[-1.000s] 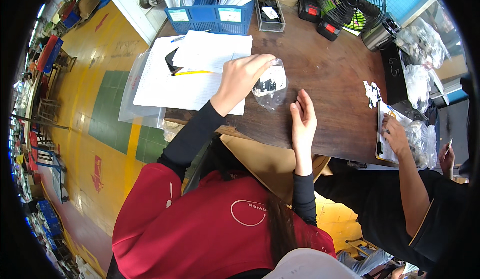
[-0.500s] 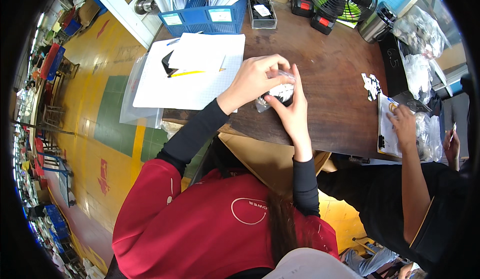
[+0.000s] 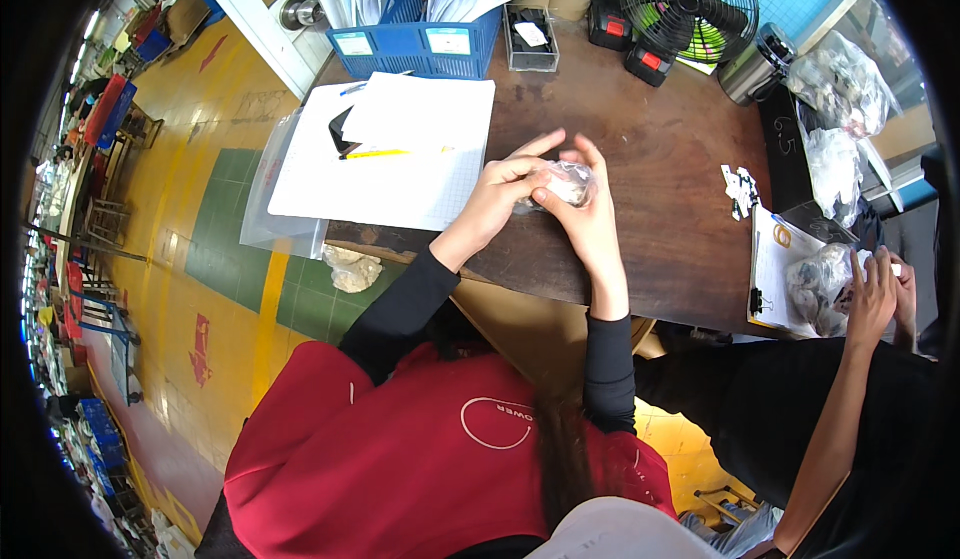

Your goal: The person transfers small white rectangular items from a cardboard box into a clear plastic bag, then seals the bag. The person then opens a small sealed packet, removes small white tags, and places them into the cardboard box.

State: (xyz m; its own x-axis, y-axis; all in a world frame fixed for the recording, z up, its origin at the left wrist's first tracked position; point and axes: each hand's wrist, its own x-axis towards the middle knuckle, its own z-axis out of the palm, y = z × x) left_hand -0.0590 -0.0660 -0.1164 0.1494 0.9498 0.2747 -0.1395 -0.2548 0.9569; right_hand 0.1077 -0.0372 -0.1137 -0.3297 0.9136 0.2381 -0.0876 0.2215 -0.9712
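Over the near part of the wooden table, both of my hands are on a small clear plastic bag (image 3: 572, 185) with whitish and dark contents I cannot make out. My left hand (image 3: 487, 201) grips its left side, with the thumb pressed on it and a finger stretched out above. My right hand (image 3: 588, 221) wraps round the right side, its thumb across the front and its fingers behind. To the left of my left hand lies squared paper (image 3: 400, 187) with a folded white sheet (image 3: 395, 111), a yellow pencil (image 3: 375, 154) and a dark flat object (image 3: 341, 131) on it.
A blue file basket (image 3: 415, 51), a small parts tray (image 3: 532, 57), a fan (image 3: 688, 4) and a steel flask (image 3: 752, 69) stand along the back. White labels (image 3: 740, 191) and a clipboard (image 3: 775, 269) are at the right. A co-worker's hands (image 3: 872, 289) hold a bag beside it.
My hands have shifted slightly nearer and turned the bag; my left fingers have spread somewhat. The co-worker's hand has moved from the clipboard to a plastic bag on the right.
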